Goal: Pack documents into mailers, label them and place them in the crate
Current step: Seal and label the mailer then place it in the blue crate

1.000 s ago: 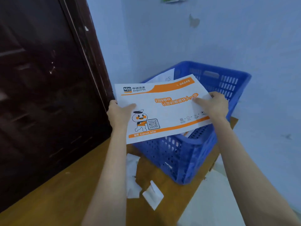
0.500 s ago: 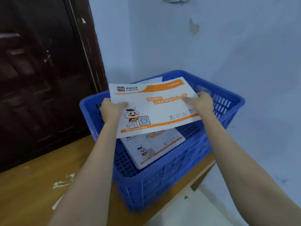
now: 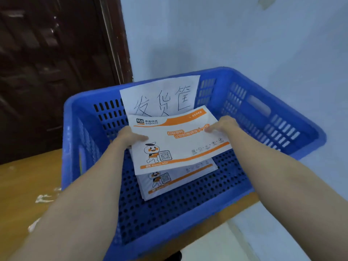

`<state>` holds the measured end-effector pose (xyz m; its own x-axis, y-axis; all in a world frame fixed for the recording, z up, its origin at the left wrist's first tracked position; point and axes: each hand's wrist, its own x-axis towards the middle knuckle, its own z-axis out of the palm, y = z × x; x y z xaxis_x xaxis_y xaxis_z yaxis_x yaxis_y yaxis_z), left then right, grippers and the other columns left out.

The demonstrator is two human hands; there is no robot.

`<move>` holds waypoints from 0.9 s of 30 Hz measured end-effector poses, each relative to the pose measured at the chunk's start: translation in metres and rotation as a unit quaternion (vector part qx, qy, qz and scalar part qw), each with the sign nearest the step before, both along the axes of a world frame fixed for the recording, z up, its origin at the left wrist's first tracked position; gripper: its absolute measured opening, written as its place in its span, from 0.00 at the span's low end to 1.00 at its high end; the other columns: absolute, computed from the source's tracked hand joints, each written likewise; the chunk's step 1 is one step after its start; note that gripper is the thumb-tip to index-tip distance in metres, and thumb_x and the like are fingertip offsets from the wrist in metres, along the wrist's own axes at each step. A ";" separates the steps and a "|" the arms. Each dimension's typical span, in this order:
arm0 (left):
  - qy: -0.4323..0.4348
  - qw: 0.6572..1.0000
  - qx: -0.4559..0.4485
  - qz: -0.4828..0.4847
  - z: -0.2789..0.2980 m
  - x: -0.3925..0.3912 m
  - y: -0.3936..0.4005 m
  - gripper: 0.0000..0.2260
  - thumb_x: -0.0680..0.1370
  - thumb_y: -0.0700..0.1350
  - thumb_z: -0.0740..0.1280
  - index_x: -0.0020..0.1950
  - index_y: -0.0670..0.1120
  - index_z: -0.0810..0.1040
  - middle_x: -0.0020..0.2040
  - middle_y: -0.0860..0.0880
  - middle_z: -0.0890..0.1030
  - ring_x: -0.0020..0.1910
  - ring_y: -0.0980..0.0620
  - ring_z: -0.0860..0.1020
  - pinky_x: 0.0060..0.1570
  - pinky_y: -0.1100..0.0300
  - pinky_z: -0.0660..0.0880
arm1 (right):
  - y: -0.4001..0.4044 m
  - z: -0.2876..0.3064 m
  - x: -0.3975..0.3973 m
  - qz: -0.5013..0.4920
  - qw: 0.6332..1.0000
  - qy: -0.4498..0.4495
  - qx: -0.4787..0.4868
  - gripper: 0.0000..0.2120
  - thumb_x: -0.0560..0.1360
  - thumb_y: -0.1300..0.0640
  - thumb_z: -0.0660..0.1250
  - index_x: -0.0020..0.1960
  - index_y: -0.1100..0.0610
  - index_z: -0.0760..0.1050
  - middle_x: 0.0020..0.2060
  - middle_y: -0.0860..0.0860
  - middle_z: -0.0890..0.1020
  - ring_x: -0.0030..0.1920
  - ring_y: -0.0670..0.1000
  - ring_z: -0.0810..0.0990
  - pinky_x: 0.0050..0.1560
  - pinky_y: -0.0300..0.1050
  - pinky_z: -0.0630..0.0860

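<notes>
You hold the white-and-orange mailer [image 3: 178, 140] inside the blue crate [image 3: 263, 113] at the middle of the frame; its long axis runs left to right, rising slightly toward the right, printed face up, logo edge toward the far wall; your left hand [image 3: 130, 137] pinches its left edge, thumb on top; your right hand [image 3: 223, 124] pinches its right edge, fingers curled onto the print; the mailer spans between your hands, above a second mailer [image 3: 175, 183] lying flat on the crate's perforated floor; a handwritten paper sign [image 3: 163, 98] leans against the far wall of the crate; the crate sits on a wooden tabletop [image 3: 28, 181] at lower left.
</notes>
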<state>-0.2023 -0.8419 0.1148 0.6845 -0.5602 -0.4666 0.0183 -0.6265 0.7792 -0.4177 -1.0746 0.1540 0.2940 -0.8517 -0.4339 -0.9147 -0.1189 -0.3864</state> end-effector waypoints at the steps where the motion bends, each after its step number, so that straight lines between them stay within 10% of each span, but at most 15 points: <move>1: -0.005 1.000 0.005 0.005 -0.009 0.001 -0.002 0.19 0.70 0.42 0.76 0.59 0.40 0.78 0.56 0.43 0.81 0.54 0.42 0.79 0.53 0.46 0.78 | -0.007 -0.010 0.003 0.003 1.000 -0.002 0.003 0.32 0.64 0.42 0.77 0.58 0.59 0.71 0.53 0.53 0.77 0.43 0.53 0.76 0.36 0.46 0.71; 8: 0.010 0.995 0.044 0.094 -0.063 -0.005 -0.008 0.18 0.68 0.41 0.77 0.56 0.41 0.80 0.56 0.42 0.82 0.54 0.44 0.80 0.53 0.51 0.77 | -0.040 -0.067 0.016 -0.008 0.993 -0.008 0.115 0.35 0.52 0.46 0.83 0.51 0.61 0.73 0.51 0.56 0.81 0.47 0.59 0.82 0.50 0.56 0.80; 13: -0.008 0.988 0.081 0.131 -0.087 -0.019 -0.011 0.21 0.69 0.44 0.76 0.60 0.41 0.78 0.58 0.43 0.80 0.55 0.45 0.78 0.46 0.59 0.70 | -0.042 -0.093 0.023 0.044 0.990 0.047 0.125 0.38 0.62 0.44 0.79 0.63 0.63 0.70 0.59 0.58 0.76 0.56 0.59 0.77 0.56 0.55 0.77; 21: -0.012 0.960 0.171 0.220 -0.120 -0.043 -0.014 0.25 0.69 0.46 0.77 0.60 0.37 0.74 0.59 0.40 0.79 0.56 0.40 0.78 0.48 0.53 0.74 | -0.047 -0.128 0.020 0.088 0.983 0.060 0.147 0.28 0.64 0.43 0.78 0.52 0.61 0.73 0.55 0.56 0.79 0.53 0.58 0.79 0.55 0.53 0.78; 27: -0.029 0.944 0.213 0.252 -0.128 -0.053 -0.017 0.39 0.66 0.46 0.79 0.68 0.34 0.63 0.68 0.35 0.68 0.64 0.36 0.71 0.56 0.45 0.74 | -0.048 -0.146 0.021 0.084 0.983 0.076 0.146 0.39 0.63 0.41 0.77 0.65 0.61 0.68 0.60 0.56 0.77 0.57 0.58 0.78 0.57 0.54 0.77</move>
